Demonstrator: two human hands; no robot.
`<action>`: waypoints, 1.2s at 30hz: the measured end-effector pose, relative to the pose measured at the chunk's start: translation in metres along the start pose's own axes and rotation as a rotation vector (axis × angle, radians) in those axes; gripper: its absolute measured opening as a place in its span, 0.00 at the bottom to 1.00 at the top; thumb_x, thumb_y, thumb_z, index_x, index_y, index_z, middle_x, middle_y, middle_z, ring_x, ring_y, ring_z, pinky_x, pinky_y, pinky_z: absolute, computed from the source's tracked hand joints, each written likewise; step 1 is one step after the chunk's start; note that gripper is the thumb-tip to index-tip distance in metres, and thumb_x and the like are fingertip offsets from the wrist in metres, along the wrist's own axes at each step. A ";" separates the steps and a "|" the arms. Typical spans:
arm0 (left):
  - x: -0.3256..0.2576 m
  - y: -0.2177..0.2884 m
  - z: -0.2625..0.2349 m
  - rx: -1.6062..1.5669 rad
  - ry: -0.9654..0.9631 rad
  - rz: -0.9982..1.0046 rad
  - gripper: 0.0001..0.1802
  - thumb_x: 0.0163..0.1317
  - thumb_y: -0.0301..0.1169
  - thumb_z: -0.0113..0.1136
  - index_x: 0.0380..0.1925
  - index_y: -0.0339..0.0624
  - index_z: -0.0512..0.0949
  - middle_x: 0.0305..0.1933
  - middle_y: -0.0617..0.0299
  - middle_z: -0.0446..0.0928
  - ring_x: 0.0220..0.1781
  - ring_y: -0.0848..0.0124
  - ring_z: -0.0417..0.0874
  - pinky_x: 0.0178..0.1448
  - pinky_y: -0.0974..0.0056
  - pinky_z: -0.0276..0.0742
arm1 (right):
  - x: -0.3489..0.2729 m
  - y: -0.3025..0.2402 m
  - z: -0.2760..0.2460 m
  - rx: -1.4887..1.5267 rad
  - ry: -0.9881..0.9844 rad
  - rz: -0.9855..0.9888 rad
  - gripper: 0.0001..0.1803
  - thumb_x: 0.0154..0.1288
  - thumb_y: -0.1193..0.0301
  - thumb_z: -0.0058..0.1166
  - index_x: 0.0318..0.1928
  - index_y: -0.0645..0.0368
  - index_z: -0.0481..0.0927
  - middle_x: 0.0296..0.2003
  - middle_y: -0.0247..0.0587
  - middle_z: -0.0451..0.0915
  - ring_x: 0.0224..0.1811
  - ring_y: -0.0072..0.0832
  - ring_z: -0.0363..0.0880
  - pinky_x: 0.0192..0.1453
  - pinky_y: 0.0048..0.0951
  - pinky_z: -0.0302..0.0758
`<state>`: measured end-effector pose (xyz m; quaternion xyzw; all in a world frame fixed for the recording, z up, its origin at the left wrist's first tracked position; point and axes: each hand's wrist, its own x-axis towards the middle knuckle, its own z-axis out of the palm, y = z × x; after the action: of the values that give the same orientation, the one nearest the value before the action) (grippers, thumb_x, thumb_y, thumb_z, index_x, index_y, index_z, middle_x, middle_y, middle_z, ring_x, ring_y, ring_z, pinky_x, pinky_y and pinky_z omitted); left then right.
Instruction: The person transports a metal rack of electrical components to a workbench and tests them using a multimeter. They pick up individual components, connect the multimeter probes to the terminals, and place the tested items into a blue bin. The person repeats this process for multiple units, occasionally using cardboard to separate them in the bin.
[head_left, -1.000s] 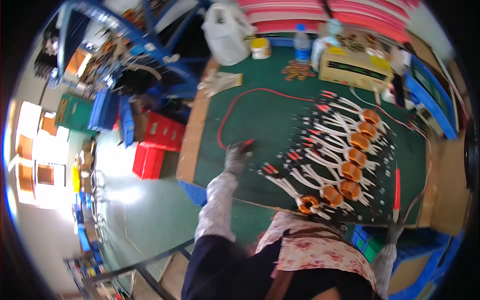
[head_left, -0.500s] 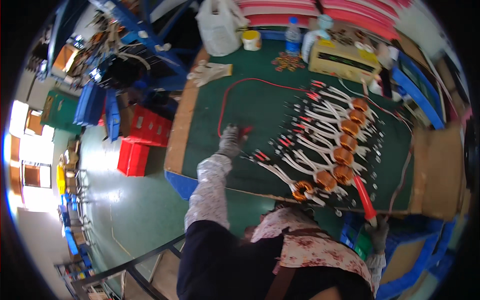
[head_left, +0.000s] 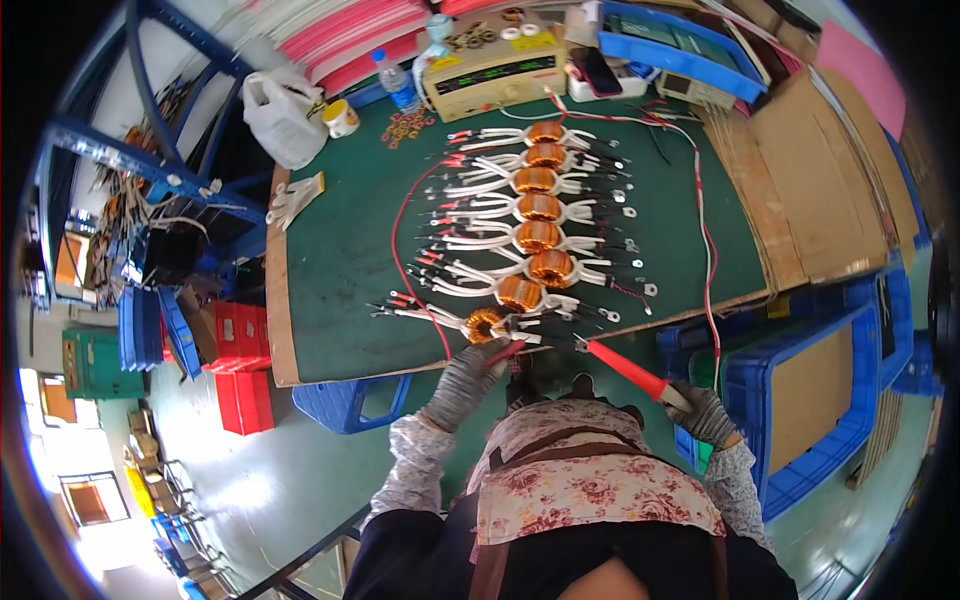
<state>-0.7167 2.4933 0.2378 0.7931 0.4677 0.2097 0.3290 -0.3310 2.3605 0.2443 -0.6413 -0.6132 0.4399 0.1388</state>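
My left hand (head_left: 468,383), in a grey glove, is closed at the table's near edge beside the nearest copper-wound ring coil (head_left: 487,323). A red clip (head_left: 505,352) shows at its fingertips, and a red wire (head_left: 398,232) runs to that hand. Whether the clip touches a coil lead cannot be made out. My right hand (head_left: 705,415), also gloved, grips the rear end of a long red probe-like tool (head_left: 630,368). Its thin metal tip points left at the black-sleeved lead ends of the nearest coil. More coils (head_left: 540,207) with white-sleeved leads stand in a column.
A bench power supply (head_left: 495,78) stands at the back of the green table (head_left: 340,270). A white glove (head_left: 296,200), plastic bag (head_left: 285,120), yellow tub (head_left: 341,118) and water bottle (head_left: 396,82) lie leftward. Blue crates (head_left: 815,400) stand at right, below cardboard (head_left: 800,180). A red-white cable (head_left: 706,240) hangs over the edge.
My left hand with the red clip has come from the table's left part to the nearest coil. The red tool in my right hand now points left toward that coil's leads. The view has turned.
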 end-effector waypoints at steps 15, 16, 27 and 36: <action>0.051 0.001 0.112 -0.015 0.026 -0.032 0.19 0.57 0.28 0.56 0.51 0.43 0.71 0.34 0.59 0.75 0.26 0.74 0.73 0.32 0.68 0.72 | -0.023 0.037 -0.004 -0.050 -0.037 -0.017 0.25 0.51 0.65 0.54 0.51 0.59 0.70 0.33 0.54 0.77 0.32 0.48 0.77 0.35 0.40 0.73; 0.055 0.006 0.110 -0.047 -0.036 -0.118 0.19 0.57 0.28 0.56 0.50 0.43 0.71 0.34 0.58 0.75 0.28 0.72 0.74 0.34 0.67 0.72 | -0.022 0.039 -0.005 -0.067 -0.030 -0.005 0.25 0.51 0.65 0.54 0.51 0.59 0.70 0.33 0.54 0.77 0.33 0.48 0.77 0.36 0.40 0.73; 0.068 -0.002 0.101 -0.062 -0.120 -0.125 0.19 0.54 0.27 0.56 0.48 0.39 0.73 0.37 0.52 0.76 0.37 0.64 0.76 0.43 0.64 0.72 | -0.017 0.021 -0.006 -0.047 -0.043 0.054 0.23 0.54 0.60 0.54 0.48 0.58 0.71 0.35 0.54 0.77 0.37 0.50 0.75 0.40 0.41 0.73; 0.065 0.001 0.094 -0.195 -0.113 -0.195 0.18 0.55 0.28 0.56 0.48 0.40 0.72 0.42 0.53 0.76 0.44 0.62 0.77 0.50 0.64 0.71 | -0.010 0.013 -0.006 -0.056 -0.055 0.096 0.26 0.57 0.56 0.53 0.51 0.58 0.71 0.36 0.54 0.78 0.37 0.49 0.77 0.41 0.40 0.73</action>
<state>-0.6252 2.5196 0.1744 0.7187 0.5007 0.1761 0.4491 -0.3168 2.3510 0.2422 -0.6613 -0.5973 0.4462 0.0827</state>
